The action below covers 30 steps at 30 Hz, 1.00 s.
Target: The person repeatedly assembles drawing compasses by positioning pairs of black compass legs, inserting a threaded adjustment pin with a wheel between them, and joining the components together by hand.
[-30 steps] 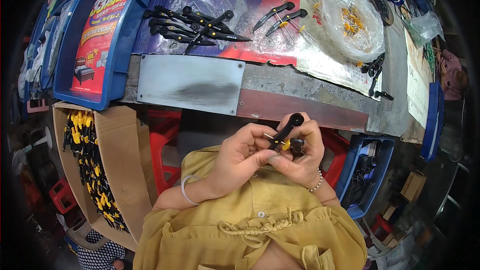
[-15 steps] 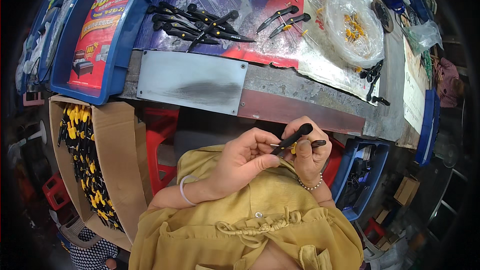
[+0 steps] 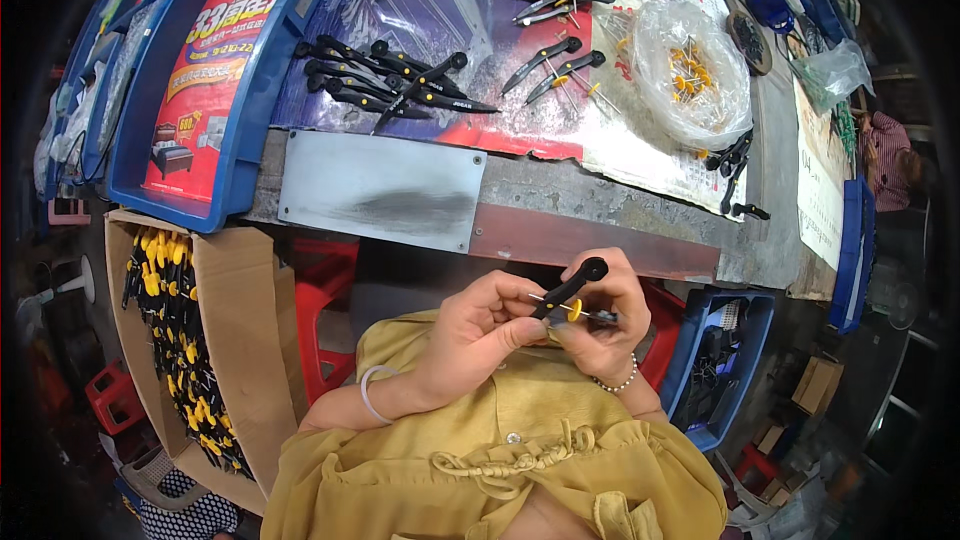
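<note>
Beside the scuffed grey worktable (image 3: 545,177), left hand (image 3: 478,332) and right hand (image 3: 612,312) pinch a curved black plastic piece (image 3: 570,287), probably light, stiff; grip mid-length.

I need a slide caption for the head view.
Left hand and right hand hold a black part and yellow disc before a workbench bearing similar parts.

The worn grey table (image 3: 645,208) runs across the upper frame, with a pale metal plate (image 3: 380,185) along its near edge. A purple-and-red sheet (image 3: 530,137) and a white sheet (image 3: 640,165) cover the top. Curved black handles (image 3: 425,87) lie heaped left of centre, with more in rows at top centre. At upper right, a clear plastic bag (image 3: 730,105) holds yellow-headed pins (image 3: 690,70); small black parts (image 3: 735,162) lie below it.
</note>
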{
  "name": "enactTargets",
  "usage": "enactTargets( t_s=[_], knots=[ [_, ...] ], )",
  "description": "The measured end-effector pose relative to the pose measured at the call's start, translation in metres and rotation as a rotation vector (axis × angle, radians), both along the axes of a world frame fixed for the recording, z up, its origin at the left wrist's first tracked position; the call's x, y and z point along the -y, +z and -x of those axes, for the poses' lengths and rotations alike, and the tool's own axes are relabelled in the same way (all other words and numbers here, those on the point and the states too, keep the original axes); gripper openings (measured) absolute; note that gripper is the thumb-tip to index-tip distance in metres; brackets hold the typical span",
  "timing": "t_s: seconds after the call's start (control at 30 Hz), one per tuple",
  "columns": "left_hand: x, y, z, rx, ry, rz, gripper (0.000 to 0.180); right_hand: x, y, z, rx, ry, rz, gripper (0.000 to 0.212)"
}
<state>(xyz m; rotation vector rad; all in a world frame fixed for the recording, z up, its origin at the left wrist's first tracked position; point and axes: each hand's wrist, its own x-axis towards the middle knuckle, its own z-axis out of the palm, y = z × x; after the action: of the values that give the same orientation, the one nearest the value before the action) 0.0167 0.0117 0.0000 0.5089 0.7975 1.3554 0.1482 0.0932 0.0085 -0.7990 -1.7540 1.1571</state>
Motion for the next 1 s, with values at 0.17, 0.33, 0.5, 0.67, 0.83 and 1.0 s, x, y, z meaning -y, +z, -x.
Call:
enactTargets(
  t_s=[0.17,0.33,0.5,0.67,0.83,1.0],
  knots=[
    [-0.001,0.000,0.001,0.036,-0.023,0.058,0.025,-0.009,-0.010,-0.019,0.097,0.106,-0.011,0.031],
    [-0.003,0.003,0.000,0.015,0.013,0.075,0.025,-0.007,0.003,-0.004,0.012,0.021,-0.087,0.027],
    [0.001,0.001,0.001,0.014,-0.022,0.095,0.024,-0.009,0.004,-0.020,0.212,0.127,-0.015,0.007],
    [0.002,0.005,0.001,-0.016,-0.008,0.071,0.023,-0.001,0.004,-0.012,-0.022,0.083,-0.008,0.011],
    [0.006,0.002,0.002,-0.007,0.002,0.088,0.024,-0.005,-0.003,-0.021,0.109,0.144,-0.193,0.018],
    [0.006,0.002,-0.001,0.011,0.004,0.028,0.024,0.008,0.008,-0.004,0.056,0.010,-0.054,0.019]
  ],
)
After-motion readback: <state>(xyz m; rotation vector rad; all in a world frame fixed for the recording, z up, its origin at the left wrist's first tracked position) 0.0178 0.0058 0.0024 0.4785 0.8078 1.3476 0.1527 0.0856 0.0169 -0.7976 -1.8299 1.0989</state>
